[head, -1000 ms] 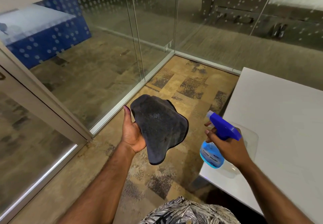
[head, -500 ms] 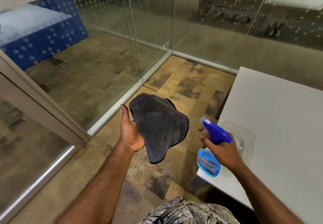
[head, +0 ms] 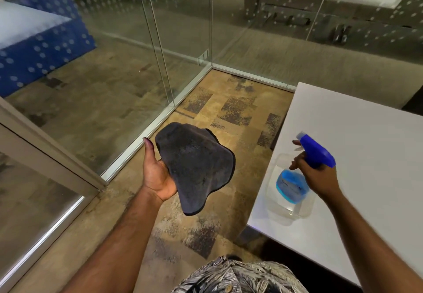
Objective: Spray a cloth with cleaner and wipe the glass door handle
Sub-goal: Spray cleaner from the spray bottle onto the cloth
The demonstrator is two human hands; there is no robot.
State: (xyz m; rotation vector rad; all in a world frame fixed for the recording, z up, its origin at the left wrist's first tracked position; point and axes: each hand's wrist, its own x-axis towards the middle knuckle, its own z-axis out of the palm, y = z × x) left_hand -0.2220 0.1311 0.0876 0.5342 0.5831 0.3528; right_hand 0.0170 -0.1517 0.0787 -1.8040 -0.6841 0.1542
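Observation:
A dark grey cloth (head: pixel 196 166) lies draped over my left hand (head: pixel 158 173), held palm-up above the floor. My right hand (head: pixel 318 176) grips a spray bottle (head: pixel 295 182) with a blue trigger head and blue liquid. Its nozzle points left toward the cloth from about a hand's width away. The bottle hangs over a clear plastic tray (head: pixel 297 215) at the table's corner. The glass door (head: pixel 34 189) with its pale frame is at the left; its handle is out of view.
A white table (head: pixel 366 155) fills the right side, its near corner beside my right hand. Glass walls (head: pixel 183 41) enclose the far and left sides. Patterned carpet (head: pixel 229 109) covers the floor between the glass and the table.
The spray bottle in my right hand has shifted slightly right and up, over the tray. The cloth stays in my left hand. The view has tilted a little.

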